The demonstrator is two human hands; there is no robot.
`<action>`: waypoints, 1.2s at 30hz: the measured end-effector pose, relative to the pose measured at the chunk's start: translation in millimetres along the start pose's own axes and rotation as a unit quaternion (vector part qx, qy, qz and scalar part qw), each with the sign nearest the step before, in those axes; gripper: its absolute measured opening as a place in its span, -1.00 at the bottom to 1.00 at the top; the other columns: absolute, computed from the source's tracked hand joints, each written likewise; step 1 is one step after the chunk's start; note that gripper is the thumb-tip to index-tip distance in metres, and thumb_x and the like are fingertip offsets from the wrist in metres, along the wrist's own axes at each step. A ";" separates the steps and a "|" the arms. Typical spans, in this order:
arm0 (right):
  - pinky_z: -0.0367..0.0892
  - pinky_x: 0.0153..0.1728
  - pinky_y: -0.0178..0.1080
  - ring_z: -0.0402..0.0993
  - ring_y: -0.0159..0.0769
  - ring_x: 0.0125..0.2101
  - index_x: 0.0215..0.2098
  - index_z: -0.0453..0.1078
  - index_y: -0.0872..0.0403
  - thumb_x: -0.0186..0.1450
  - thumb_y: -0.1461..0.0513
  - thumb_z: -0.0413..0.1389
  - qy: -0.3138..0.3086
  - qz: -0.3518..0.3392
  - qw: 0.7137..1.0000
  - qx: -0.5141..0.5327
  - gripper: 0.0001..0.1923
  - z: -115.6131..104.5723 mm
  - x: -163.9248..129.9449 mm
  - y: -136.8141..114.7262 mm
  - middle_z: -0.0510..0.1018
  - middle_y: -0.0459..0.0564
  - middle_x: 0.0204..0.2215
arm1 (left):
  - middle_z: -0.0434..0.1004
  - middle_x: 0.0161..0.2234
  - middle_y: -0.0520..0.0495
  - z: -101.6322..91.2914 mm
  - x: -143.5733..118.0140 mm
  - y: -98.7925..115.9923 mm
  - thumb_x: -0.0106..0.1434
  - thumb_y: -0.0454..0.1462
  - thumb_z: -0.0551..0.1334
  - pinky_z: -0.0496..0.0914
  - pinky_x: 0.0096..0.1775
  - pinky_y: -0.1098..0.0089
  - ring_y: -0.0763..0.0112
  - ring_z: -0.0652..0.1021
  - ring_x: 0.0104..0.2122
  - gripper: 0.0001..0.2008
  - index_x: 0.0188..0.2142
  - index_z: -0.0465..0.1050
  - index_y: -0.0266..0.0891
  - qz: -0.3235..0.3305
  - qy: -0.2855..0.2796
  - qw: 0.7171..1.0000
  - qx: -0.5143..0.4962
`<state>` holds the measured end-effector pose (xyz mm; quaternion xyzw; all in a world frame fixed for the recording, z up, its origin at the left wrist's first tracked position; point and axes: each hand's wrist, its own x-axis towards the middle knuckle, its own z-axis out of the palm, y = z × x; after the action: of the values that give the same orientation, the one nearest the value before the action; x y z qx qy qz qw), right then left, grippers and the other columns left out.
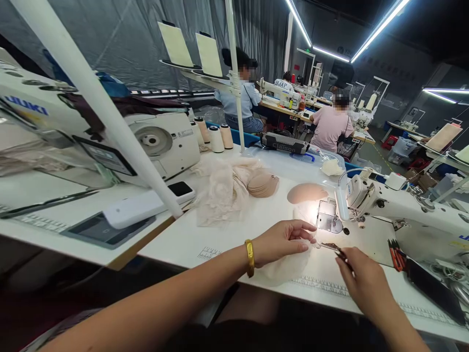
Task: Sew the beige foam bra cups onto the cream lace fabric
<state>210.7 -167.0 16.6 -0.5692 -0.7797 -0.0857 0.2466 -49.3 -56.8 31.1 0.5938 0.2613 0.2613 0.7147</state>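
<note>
My left hand [284, 241], with a gold bangle on the wrist, pinches the edge of a pale sheer fabric piece [289, 266] lying on the white table [227, 239]. My right hand [361, 281] grips small dark thread snips [335, 248], their tip pointing at the fabric edge by my left fingers. Just beyond stands the white sewing machine [388, 203], its lamp lighting the needle plate [327, 217]. A beige oval cup piece [306, 193] lies behind the plate.
A stack of beige cup pieces [262, 185] and a heap of cream lace fabric [220, 190] lie at mid table. A Juki machine [161, 142], thread cones [216, 138], a phone [180, 188] and a slanted white pole [110, 112] are on the left. Two people sew at the back.
</note>
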 end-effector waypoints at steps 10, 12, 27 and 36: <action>-0.03 -0.52 -0.23 0.31 -0.35 -0.62 -0.39 0.31 0.02 0.51 0.28 -0.16 0.087 -0.074 0.985 -0.128 -0.66 34.3 37.8 -60.7 0.39 -0.14 -0.59 | 0.61 -0.07 -0.17 9.3 0.5 -0.5 0.10 -0.26 0.38 0.42 -0.09 0.30 0.29 0.56 -0.15 -0.44 0.12 0.45 -0.24 0.006 -0.018 0.992 0.122; -0.04 -0.53 -0.24 0.31 -0.36 -0.63 -0.40 0.30 0.02 0.52 0.27 -0.17 0.067 -0.067 0.988 -0.122 -0.64 36.2 34.0 -58.0 0.40 -0.13 -0.58 | 0.63 -0.11 -0.12 5.7 -2.2 4.5 0.11 -0.23 0.37 0.42 -0.14 0.35 0.33 0.55 -0.20 -0.44 0.13 0.45 -0.20 0.018 -0.023 0.986 0.162; 0.33 -0.21 -0.13 0.44 -0.09 -0.19 -0.08 0.42 0.03 0.41 0.04 0.10 -0.030 0.110 0.992 0.047 -0.74 33.6 20.6 -8.8 0.54 0.06 -0.22 | 0.57 -0.47 -0.03 -25.5 6.8 48.8 0.27 0.02 0.22 0.25 -0.38 0.36 0.29 0.49 -0.47 -0.65 -0.42 0.49 -0.20 0.037 0.100 0.873 0.477; 0.20 -0.31 -0.17 0.33 -0.23 -0.36 -0.25 0.43 0.00 0.46 0.27 0.03 0.039 -0.100 0.984 0.145 -0.84 52.7 22.0 -77.8 0.50 -0.04 -0.38 | 0.22 -0.63 0.12 -20.1 25.3 11.1 0.04 0.05 0.39 0.13 -0.45 0.39 0.43 0.29 -0.55 -0.52 -0.58 0.18 -0.19 -0.048 0.133 0.951 0.274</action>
<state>118.1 -152.8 -6.8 -0.4428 -0.8266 -0.0182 0.3468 -45.3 -23.4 37.2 0.7133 0.4434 0.2215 0.4956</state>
